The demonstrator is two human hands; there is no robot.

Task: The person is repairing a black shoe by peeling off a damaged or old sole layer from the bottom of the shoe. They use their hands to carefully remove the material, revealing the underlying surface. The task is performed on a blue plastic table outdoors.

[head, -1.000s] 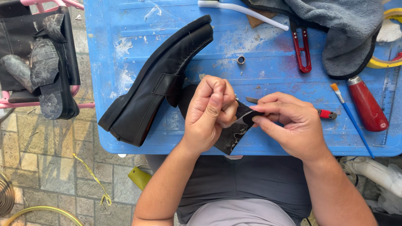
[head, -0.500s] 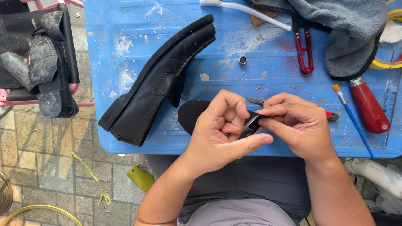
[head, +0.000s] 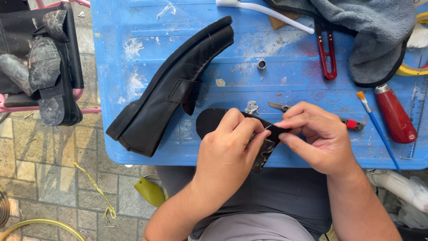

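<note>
My left hand (head: 229,154) and my right hand (head: 317,136) both grip a flat black insole piece (head: 211,121) at the near edge of the blue table (head: 147,40). The fingertips of both hands pinch it close together near its middle, and a thin light thread or needle shows between them. The rounded end of the piece pokes out to the left of my left hand. A black loafer (head: 171,89) lies on its side just left of the hands, apart from them.
A small knife with a red handle end (head: 354,125) lies behind my right hand. Red thread snips (head: 327,58), a grey cloth (head: 374,31), a red-handled tool (head: 394,114), a blue brush (head: 376,129) and a small metal ring (head: 261,64) lie farther back. Worn shoes (head: 44,67) sit on a rack at left.
The black piece has been turned flatter and lowered toward the table edge. My left hand rolled over it, and both hands' fingertips closed in on its middle.
</note>
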